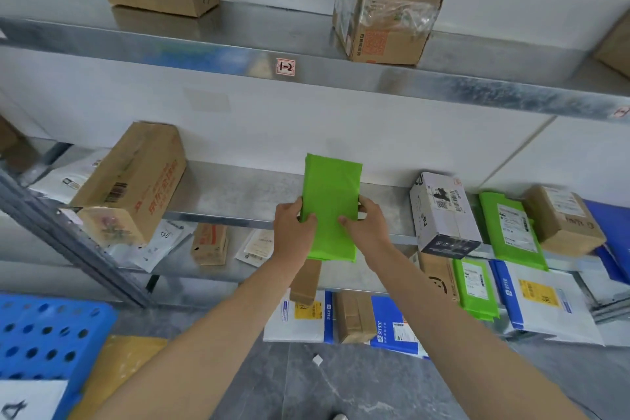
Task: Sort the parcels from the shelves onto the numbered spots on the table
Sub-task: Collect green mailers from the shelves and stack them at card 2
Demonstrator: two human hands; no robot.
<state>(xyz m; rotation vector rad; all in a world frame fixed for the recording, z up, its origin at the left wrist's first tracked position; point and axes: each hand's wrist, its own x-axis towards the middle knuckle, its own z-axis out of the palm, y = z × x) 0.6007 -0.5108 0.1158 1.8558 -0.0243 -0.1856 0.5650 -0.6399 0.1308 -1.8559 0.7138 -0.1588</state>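
Note:
A flat bright green parcel [330,194] is held upright in front of the middle metal shelf [235,194]. My left hand [293,228] grips its left edge and my right hand [366,225] grips its right edge, thumbs on the front face. No label shows on the side facing me. The parcel's lower end hangs past the shelf's front lip.
The middle shelf also carries a long cardboard box [136,184], a white box [443,211], a labelled green bag [514,228] and a small brown box [562,218]. Lower shelves hold several mailers. Two cardboard boxes [388,3] stand on top. A blue perforated crate [44,341] sits at the lower left.

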